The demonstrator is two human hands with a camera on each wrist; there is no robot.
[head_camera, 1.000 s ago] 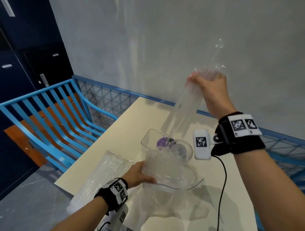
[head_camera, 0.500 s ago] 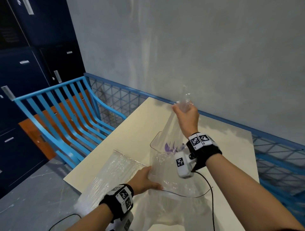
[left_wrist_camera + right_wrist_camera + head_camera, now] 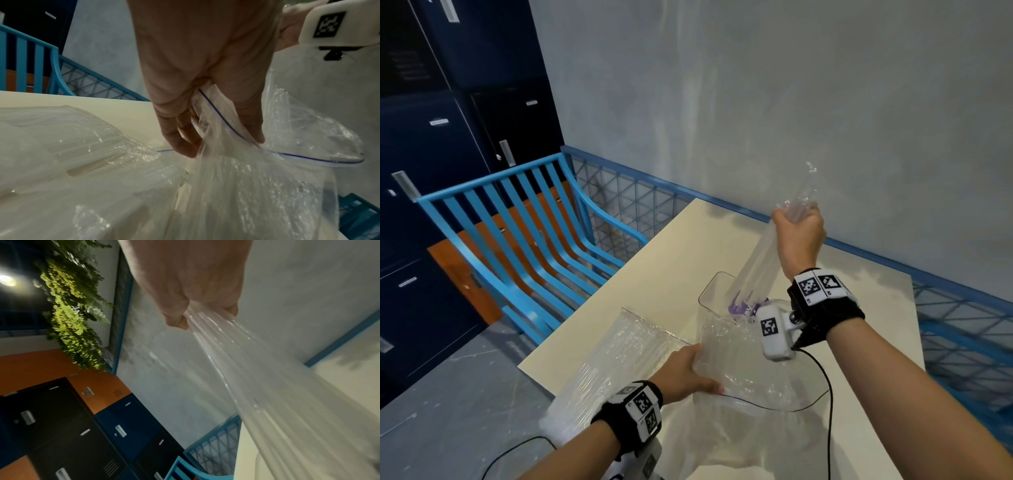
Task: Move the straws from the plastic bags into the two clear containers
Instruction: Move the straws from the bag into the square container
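My right hand grips the top of a bundle of clear straws above the table; the same grip on the straws shows in the right wrist view under my right hand. The bundle slants down into a clear container where purple shows among the lower ends. My left hand pinches the blue-lined rim of a clear zip bag. In the left wrist view my left hand holds that bag. A second bag of straws lies to the left.
The cream table ends near my left wrist, with grey floor beyond. A blue slatted chair stands to the left and a blue mesh rail runs along the grey wall. Dark lockers fill the far left.
My right hand dropped with the straw bundle toward the container, then rose a little. The left hand kept its hold on the zip bag. The head view swung right.
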